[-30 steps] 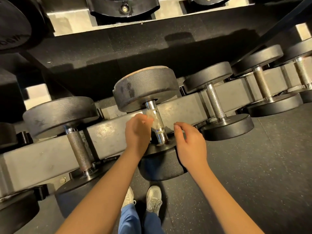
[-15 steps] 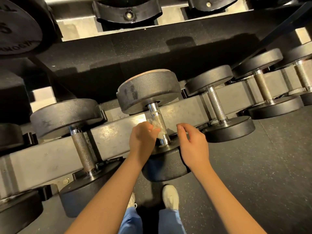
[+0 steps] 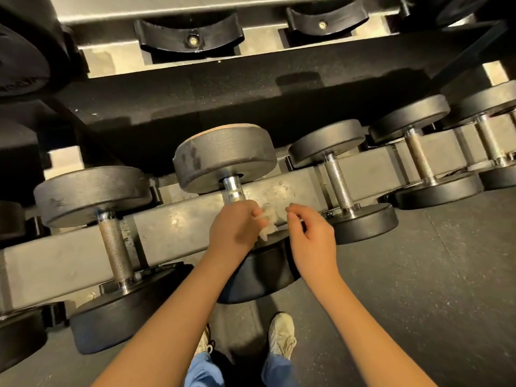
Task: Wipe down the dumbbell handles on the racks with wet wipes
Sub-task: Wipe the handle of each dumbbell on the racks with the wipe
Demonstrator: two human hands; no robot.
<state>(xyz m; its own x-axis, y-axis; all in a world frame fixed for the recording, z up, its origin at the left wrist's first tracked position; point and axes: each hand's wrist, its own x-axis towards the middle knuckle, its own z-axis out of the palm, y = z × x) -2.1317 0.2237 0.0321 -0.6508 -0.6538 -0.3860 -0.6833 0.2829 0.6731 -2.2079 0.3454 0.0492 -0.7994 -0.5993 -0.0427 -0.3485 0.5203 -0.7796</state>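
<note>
Limply crumpled, the translucent wet wipe (image 3: 268, 222) pokes from the left hand (image 3: 233, 229).

Handle (image 3: 232, 188) glossy chrome metal (knurled lower); heads (image 3: 223, 155) matt, pebbled.

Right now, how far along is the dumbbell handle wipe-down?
Done: nothing can be confirmed, since no handle shows a clear wiped mark. In hand: the left hand grips the wet wipe low on the middle dumbbell handle, and the right hand hovers beside it, holding nothing. Left: possibly the left neighbour handle, the right neighbour handle and the farther handle. Whether these were wiped cannot be told.
</note>
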